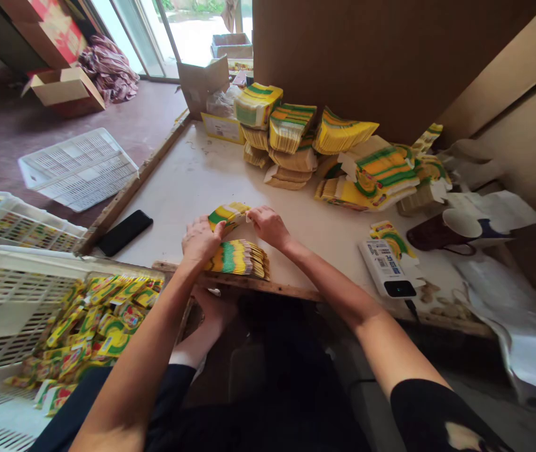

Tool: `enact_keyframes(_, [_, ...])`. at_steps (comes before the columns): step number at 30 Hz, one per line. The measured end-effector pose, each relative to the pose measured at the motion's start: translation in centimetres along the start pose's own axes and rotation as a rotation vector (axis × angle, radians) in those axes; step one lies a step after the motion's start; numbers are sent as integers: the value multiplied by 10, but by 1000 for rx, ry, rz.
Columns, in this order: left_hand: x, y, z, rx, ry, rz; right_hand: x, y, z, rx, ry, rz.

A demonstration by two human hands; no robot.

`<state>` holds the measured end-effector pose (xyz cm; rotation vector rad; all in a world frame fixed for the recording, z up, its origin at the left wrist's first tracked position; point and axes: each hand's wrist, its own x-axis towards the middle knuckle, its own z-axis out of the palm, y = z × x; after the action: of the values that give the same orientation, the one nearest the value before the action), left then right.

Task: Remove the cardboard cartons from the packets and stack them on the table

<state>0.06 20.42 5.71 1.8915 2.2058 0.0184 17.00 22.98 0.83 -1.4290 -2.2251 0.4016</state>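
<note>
A fanned stack of flat yellow-and-green printed cartons [242,258] lies at the near edge of the white table [187,182]. My left hand [201,242] rests on the stack's left end, its thumb against one lifted carton [228,215]. That carton's right end is pinched by my right hand [268,226], just above the stack. Both hands grip the same carton.
Bundles of flat cartons [338,154] are piled at the back of the table. A white crate [23,301] at lower left holds folded yellow boxes [98,317]. A black phone [124,232] lies left, a power bank [387,269] and a mug [442,231] right.
</note>
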Motion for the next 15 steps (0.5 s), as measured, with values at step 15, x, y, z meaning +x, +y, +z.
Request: enact_keyframes(15, [1, 0, 2, -38, 13, -35, -1, -3, 6, 16, 26, 46])
